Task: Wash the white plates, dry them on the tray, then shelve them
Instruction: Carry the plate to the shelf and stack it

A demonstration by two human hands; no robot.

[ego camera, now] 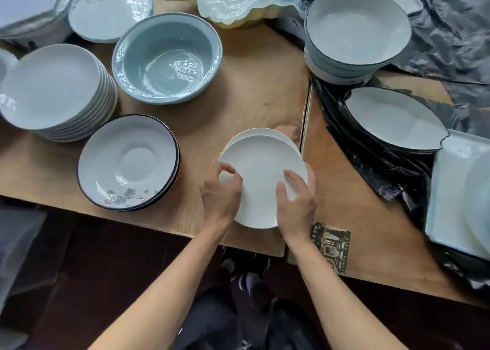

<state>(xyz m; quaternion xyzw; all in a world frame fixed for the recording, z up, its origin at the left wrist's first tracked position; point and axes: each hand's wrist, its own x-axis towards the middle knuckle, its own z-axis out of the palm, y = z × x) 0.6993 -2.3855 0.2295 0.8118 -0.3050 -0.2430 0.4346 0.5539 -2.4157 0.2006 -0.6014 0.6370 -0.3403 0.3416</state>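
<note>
**Both hands on the top plate, right at the table's edge**

Here we are at the near edge of the brown wooden table (252,90), and both hands are on a round, smooth white ceramic plate (261,174). The left hand (221,193) curls over its left rim, thumb on the face; the right hand (297,198) takes the right rim the same way, fingers wrapped round the edge. So that is a two-sided grip, closed on the plate, the dish lying directly between the hands and neither one nearer than the other. A round plate has no long axis to worry about.

Underneath, peeking out at the far side, sits a second white plate (267,131), offset a little away from the person. The top plate overhangs it toward the table's edge, so a lift looks the likely call, straight up and toward the body.

Glazed ceramic, slick if wet, so that rim hold matters. To the left, well apart, sits a shallow black-rimmed dish with a painted blossom sprig (127,164), and beyond it a glossy pale blue bowl (167,58) and a tall stack of pale plates (53,90). No sink or tray identifiable from here.
</note>
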